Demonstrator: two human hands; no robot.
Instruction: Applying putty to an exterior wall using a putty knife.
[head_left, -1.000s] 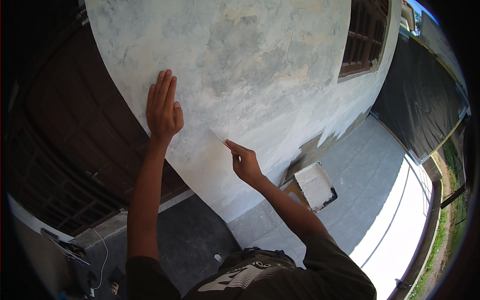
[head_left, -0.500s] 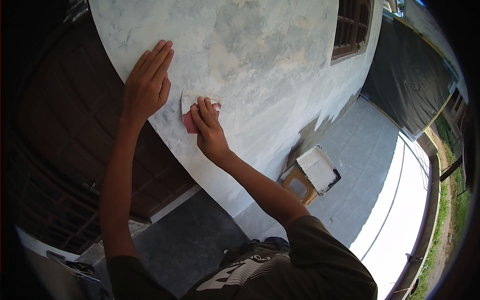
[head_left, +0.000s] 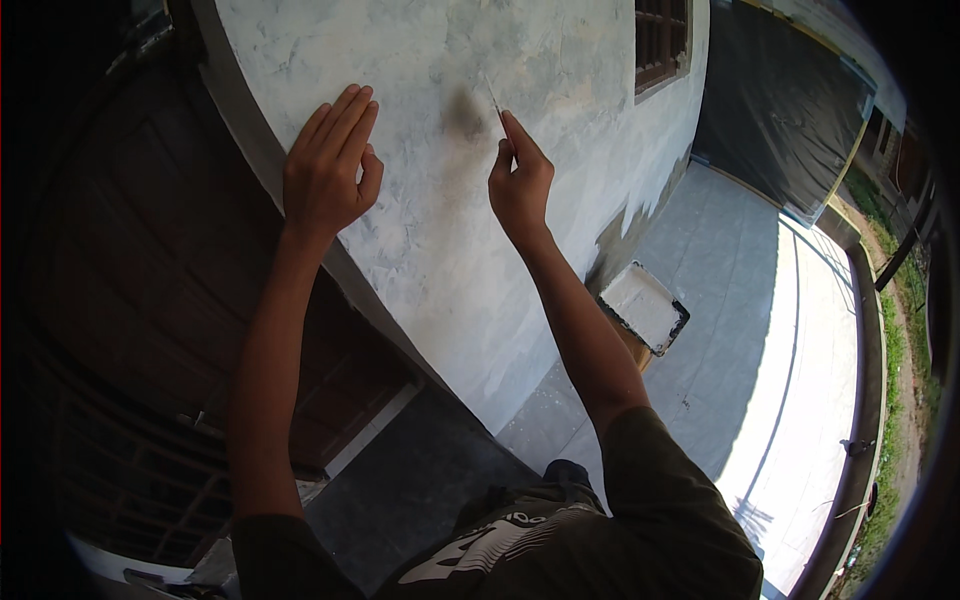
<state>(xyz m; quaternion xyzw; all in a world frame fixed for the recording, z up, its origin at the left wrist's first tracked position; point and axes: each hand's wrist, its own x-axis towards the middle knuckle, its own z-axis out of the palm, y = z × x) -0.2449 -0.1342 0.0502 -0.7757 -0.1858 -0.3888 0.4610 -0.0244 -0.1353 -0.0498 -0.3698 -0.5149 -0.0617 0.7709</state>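
Note:
A wall patched with white and grey filler rises in front of me. Near its left edge my left hand lies with its fingers straight and the thumb bent, holding nothing. To the right, my right hand pinches a thin putty scraper between thumb and fingers. The scraper is turned edge-on, so only a narrow line of it shows. It appears to stand off the wall, where a soft shadow falls to the left of the hand.
A pale tray with white paste rests on a tan stool, partly behind my right forearm. A dark door is on the left. A brown-framed window and a black sheet are at the upper right.
My right hand has moved up and to the right, tilting the scraper from flat against the wall to edge-on. The left hand sits in a similar place; the whole view has shifted.

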